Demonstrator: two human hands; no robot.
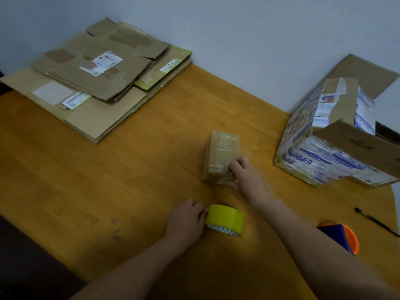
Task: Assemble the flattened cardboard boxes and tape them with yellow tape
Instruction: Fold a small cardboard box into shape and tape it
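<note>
spanning the view, a wooden table (140,180) bears a stack of flattened boxes (91,83) at far left and a printed carton (320,144) at right; near centre stands a small box (220,150), its near end gripped by the curled fingers of the right hand (246,176); the left hand (186,219) holds the yellow tape roll (225,217), fingers curled on its left side, near the box; a pen (376,221) lies far right
</note>
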